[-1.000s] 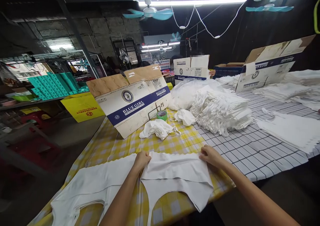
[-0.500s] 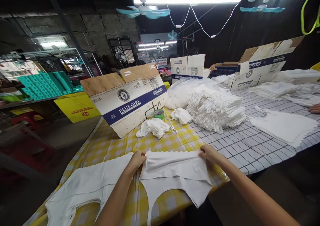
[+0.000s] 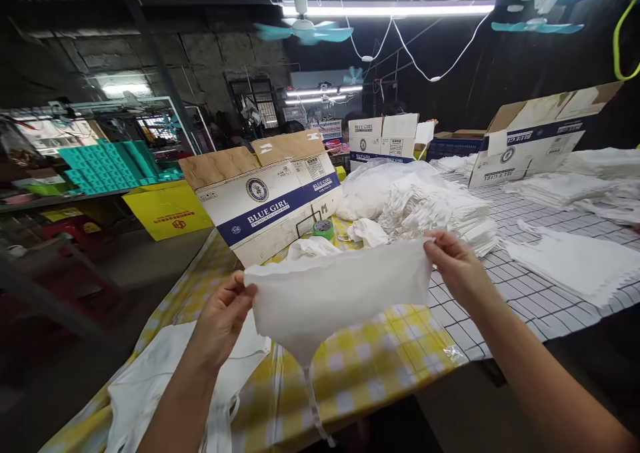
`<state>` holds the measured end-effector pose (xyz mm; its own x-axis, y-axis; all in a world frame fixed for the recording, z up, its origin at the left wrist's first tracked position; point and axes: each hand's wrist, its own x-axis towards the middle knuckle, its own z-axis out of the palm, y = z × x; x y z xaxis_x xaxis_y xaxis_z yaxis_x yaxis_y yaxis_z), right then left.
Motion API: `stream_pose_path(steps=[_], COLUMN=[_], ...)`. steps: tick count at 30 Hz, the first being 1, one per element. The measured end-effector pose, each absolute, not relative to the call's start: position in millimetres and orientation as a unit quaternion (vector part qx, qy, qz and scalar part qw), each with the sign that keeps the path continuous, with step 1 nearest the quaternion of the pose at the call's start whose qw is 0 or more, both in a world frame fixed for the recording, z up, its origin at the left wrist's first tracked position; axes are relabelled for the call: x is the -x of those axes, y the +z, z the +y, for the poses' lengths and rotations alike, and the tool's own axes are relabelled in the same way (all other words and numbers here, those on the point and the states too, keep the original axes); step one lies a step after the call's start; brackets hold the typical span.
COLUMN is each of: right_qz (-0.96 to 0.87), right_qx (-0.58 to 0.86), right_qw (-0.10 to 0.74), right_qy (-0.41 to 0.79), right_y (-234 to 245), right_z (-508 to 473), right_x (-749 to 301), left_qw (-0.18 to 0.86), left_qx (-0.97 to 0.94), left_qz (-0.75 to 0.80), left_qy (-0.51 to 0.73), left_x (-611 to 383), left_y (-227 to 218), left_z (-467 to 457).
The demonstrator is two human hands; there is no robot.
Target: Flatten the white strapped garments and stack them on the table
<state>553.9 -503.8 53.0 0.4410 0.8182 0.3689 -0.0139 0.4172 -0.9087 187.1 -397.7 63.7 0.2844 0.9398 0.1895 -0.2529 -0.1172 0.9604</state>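
Stretched between my hands is a white strapped garment (image 3: 340, 289), held up above the table; a thin strap hangs from its lower left. My left hand (image 3: 225, 313) pinches its upper left corner, and my right hand (image 3: 457, 266) pinches the upper right corner. Below my left forearm, another white garment (image 3: 165, 353) lies on the yellow checked cloth (image 3: 390, 353), partly hidden by the arm. Just behind the held piece sits a crumpled white garment (image 3: 313, 247), its lower part covered.
A BLUE GIRL carton (image 3: 270, 199) stands at the back left beside a roll of green tape (image 3: 323, 229). A large pile of white garments (image 3: 440, 206) fills the middle. Flat white garments (image 3: 575, 259) lie right, before another carton (image 3: 530, 149). A yellow bag (image 3: 170, 209) stands left.
Both hands have lifted the white garment off the cloth and spread it wider, and its strap now hangs free. The view has shifted slightly to the left.
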Motion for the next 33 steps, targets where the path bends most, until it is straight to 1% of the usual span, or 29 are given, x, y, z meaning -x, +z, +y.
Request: stream_pose_path(steps=[3, 6, 9, 11, 13, 14, 16, 17, 18, 20, 21, 23, 25, 29, 33], right_qz=[-0.435, -0.43, -0.426, -0.429, -0.449, -0.466, -0.51, -0.529, -0.537, -0.529, -0.523, -0.509, -0.5, -0.509, -0.526], right_qx=[0.445, 0.463, 0.486, 0.507, 0.544, 0.57, 0.632, 0.672, 0.721, 0.758, 0.774, 0.799, 0.817, 0.826, 0.821], right_qw=[0.746, 0.757, 0.753, 0.737, 0.696, 0.662, 0.569, 0.507, 0.427, 0.369, 0.344, 0.308, 0.278, 0.241, 0.223], right_qy=[0.235, 0.165, 0.122, 0.124, 0.135, 0.138, 0.13, 0.111, 0.096, 0.099, 0.1, 0.092, 0.074, 0.038, 0.014], right_y=[90, 117, 125, 117, 98, 83, 46, 24, 2, -41, -60, -90, -108, -121, -129], right_z=[-515, -531, -539, -533, -514, -501, -471, -455, -441, -419, -412, -403, -397, -384, -370], right_x=[-539, -526, -523, -529, -539, -545, -554, -557, -558, -557, -555, -551, -549, -551, -557], left_qw=[0.543, 0.517, 0.49, 0.478, 0.478, 0.479, 0.461, 0.433, 0.379, 0.262, 0.224, 0.2, 0.19, 0.169, 0.143], left_qx=[-0.521, -0.497, -0.491, -0.499, -0.522, -0.539, -0.581, -0.606, -0.628, -0.674, -0.686, -0.687, -0.683, -0.705, -0.73], left_qz=[0.323, 0.37, 0.402, 0.407, 0.408, 0.412, 0.439, 0.468, 0.512, 0.587, 0.614, 0.634, 0.641, 0.616, 0.584], left_qy=[0.574, 0.591, 0.597, 0.597, 0.576, 0.557, 0.507, 0.476, 0.447, 0.364, 0.32, 0.295, 0.293, 0.308, 0.326], left_x=[-189, -186, -180, -177, -176, -177, -184, -190, -196, -209, -215, -224, -228, -225, -223], left_y=[94, 116, 123, 115, 96, 82, 43, 21, -3, -49, -68, -97, -112, -122, -130], left_z=[-423, -450, -465, -462, -449, -438, -413, -399, -386, -362, -353, -339, -331, -321, -316])
